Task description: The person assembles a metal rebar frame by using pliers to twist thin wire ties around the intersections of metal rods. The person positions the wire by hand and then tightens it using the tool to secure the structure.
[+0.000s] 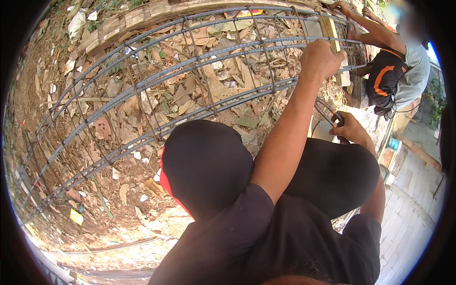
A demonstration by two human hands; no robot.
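A: What lies at the far left?

B: Bare ground [57, 99] strewn with dry leaves [190, 95] and scraps, and over it a long rebar cage [156, 80], its grey bars running from the lower left up to the upper right, tied by thin stirrups.

A: And along the cage's upper edge?

B: A weathered timber plank [137, 19] lies just beyond the top bars.

A: Where is the person's left hand?

B: The left hand [320, 59] is up near the cage's right end, clenched in a fist around one of the long bars, just beside a yellowish wooden strip [328, 29] that stands across the bars.

A: The knees?

B: Both bent, in black trousers [204, 161], below the cage's lower edge.

A: The right hand?

B: The right hand [349, 128] sits lower, off the cage's right end, closed around a small dark tool [338, 117]; I cannot tell what kind.

A: Anyone else?

B: At the upper right corner a co-worker [399, 71] in a grey shirt crouches, with both hands on the cage's end bars.
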